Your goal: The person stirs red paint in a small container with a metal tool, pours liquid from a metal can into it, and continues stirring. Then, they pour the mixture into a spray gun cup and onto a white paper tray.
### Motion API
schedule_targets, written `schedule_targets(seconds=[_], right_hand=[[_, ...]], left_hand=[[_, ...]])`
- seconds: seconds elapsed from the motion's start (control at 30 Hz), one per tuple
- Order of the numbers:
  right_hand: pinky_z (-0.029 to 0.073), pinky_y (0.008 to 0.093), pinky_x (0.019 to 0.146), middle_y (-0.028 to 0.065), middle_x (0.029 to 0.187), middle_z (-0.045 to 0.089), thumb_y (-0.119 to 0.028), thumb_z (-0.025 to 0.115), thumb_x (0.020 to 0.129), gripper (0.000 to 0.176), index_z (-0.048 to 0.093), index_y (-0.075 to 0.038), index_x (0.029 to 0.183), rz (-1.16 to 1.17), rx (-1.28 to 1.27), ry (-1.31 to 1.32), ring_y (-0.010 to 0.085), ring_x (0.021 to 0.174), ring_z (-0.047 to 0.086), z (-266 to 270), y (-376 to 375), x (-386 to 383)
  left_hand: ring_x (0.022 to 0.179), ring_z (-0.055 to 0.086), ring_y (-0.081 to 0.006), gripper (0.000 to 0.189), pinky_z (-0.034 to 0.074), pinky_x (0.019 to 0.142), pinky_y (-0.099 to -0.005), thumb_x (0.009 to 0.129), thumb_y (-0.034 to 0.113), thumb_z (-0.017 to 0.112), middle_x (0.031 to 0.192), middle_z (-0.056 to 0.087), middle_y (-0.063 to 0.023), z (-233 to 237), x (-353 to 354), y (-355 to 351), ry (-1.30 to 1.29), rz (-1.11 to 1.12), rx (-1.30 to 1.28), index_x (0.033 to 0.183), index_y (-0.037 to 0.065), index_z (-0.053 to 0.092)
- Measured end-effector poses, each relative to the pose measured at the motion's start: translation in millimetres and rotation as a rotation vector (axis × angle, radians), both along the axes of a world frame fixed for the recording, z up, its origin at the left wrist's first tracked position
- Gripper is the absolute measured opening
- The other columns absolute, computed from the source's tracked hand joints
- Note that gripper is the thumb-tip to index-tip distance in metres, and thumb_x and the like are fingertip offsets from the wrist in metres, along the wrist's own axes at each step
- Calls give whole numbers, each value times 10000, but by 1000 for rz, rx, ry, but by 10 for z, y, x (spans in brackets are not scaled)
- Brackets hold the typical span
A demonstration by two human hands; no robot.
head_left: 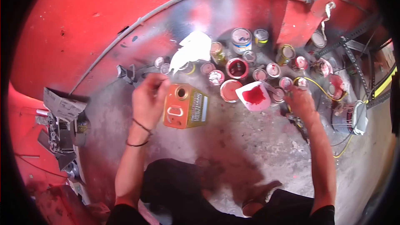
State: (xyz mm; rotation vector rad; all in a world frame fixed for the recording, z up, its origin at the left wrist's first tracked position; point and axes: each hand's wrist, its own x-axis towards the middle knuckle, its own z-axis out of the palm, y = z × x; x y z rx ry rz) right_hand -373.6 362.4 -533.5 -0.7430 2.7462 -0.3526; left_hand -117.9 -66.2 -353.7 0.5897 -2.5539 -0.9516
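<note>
My left hand [148, 98] is raised at the left with its fingers pinched together. They meet the lower tip of a bright white rag [193, 52], whose surface is too overexposed to show detail. Just right of that hand stands an orange-and-gold rectangular thinner tin [179, 112], its round mouth uncapped. My right hand [301, 102] has curled fingers near the cans on the right; what they grip is hidden. To its left is a white square container [253, 96] with red paint inside. An open can [237, 68] with dark red inside sits behind it.
Several paint cans [241, 39] crowd the floor along the red wall [96, 21]. A yellow cable [318, 84] runs among those at the right, near a stained bucket [350, 118] and a metal rack [354, 64]. Cardboard and scrap [62, 121] lie at the left.
</note>
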Motion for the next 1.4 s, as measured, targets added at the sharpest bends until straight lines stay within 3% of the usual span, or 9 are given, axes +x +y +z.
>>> schedule_targets(seconds=[0.1,0.27,0.5,0.6,0.67,0.7,0.97,1.2,1.4], right_hand=[[596,601,945,249,1202,805,-386,801,1010,541,681,-87,1445,-41,57,-50,454,1151,768,36,39,65],[609,578,866,242,1043,814,-346,811,998,467,711,-58,1352,-71,-63,-8,464,1016,792,-324,124,63],[595,574,823,240,997,809,-222,813,977,248,778,-28,1127,-110,-442,-61,471,950,787,-512,174,110],[581,427,663,111,827,760,-158,779,1034,155,777,-18,1102,-118,-606,-72,223,679,730,-641,216,79],[595,420,693,144,877,788,-205,771,1036,182,774,-36,1102,-249,-660,-202,248,733,772,-407,185,147],[566,343,623,71,879,768,-209,744,1085,181,760,-30,1109,-324,-692,-328,136,681,704,-328,150,144],[605,303,698,72,1002,798,-210,670,1174,228,678,-23,1304,-312,-1074,-634,127,813,735,530,77,407],[607,297,715,69,971,779,-164,653,1175,220,651,2,1319,-262,-824,-597,117,807,719,1400,688,570],[611,311,712,75,969,773,-194,661,1179,223,642,-21,1319,-370,-859,-655,133,800,723,1070,1223,814]], left_hand=[[1337,717,-385,1298,574,1124,-524,835,679,929,1468,680,-252,-138,274,58,-536,177,-239,1715,-18,276],[1295,728,-343,1578,587,1121,-449,751,563,1005,1452,674,-195,-818,476,157,-632,7,-193,1787,30,-60],[1466,620,-405,1499,531,1212,-446,675,309,1039,1659,516,-261,-549,489,-199,-593,-159,-100,1815,103,87],[1490,594,-426,1476,524,1218,-442,655,225,1037,1662,513,-261,-655,582,-497,-540,-275,-156,1824,163,138],[1486,594,-435,1475,523,1214,-438,659,221,1035,1660,511,-267,-708,643,-689,-483,-366,-229,1824,154,132],[1508,570,-435,1458,483,1248,-471,681,268,1029,1655,516,-267,-641,635,-651,-535,-359,-200,1823,140,132],[1634,435,-444,1606,312,1278,-757,617,398,1071,1777,438,-215,-534,208,75,-609,-19,-469,1841,249,42],[1364,697,-456,1528,561,1155,-460,622,310,1034,1472,728,-241,-580,120,-377,-585,-43,-250,1838,221,113],[1340,713,-458,1532,563,1148,-474,626,291,1027,1454,741,-249,-570,-112,-711,-587,-50,-208,1839,213,95]])
